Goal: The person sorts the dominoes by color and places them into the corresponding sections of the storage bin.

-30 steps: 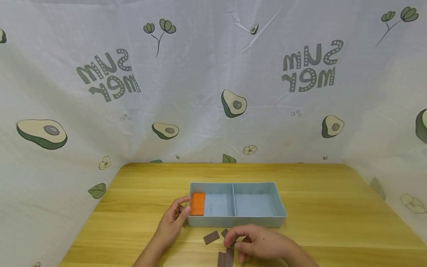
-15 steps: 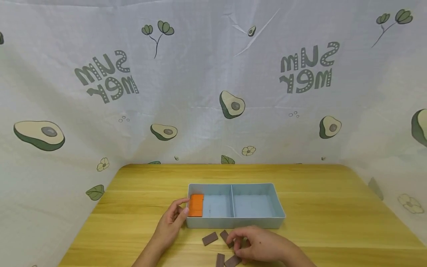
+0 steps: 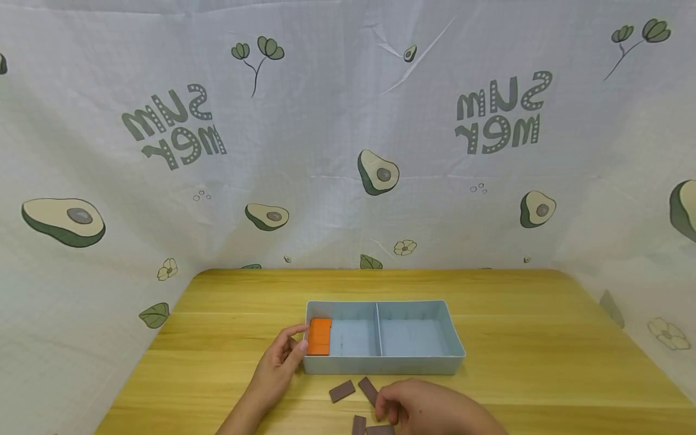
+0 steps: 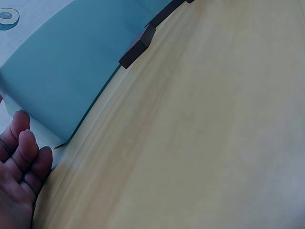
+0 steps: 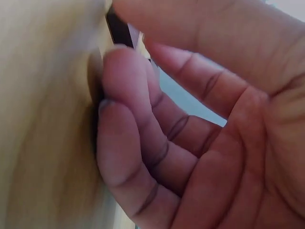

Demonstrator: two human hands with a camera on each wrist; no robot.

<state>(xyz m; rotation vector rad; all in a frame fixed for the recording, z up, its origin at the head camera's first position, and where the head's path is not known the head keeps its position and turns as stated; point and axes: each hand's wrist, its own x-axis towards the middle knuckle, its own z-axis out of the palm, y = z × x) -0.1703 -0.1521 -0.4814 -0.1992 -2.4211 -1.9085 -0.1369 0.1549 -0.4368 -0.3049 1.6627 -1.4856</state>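
In the head view, a light blue two-compartment box (image 3: 380,365) stands on the table. Orange tiles (image 3: 319,335) lie against the left end of its left compartment. My left hand (image 3: 272,368) rests at that end, with thumb and index fingertip touching the rim and the other fingers loosely bent outside the corner. In front of the box lie several dark brown tiles (image 3: 342,391). My right hand (image 3: 429,408) has its fingers curled low on the table, over the right end of the nearest brown tile (image 3: 379,430). Its grip on that tile is hidden.
The wooden table (image 3: 516,338) reaches around the box on every side. A white cloth (image 3: 326,121) printed with avocados hangs behind and beside the table. A divider (image 3: 379,329) splits the box.
The nearest brown tile has turned from pointing away to lying sideways, apart from the tile beside it. My right hand has shifted slightly nearer to me; my left hand stays at the box.
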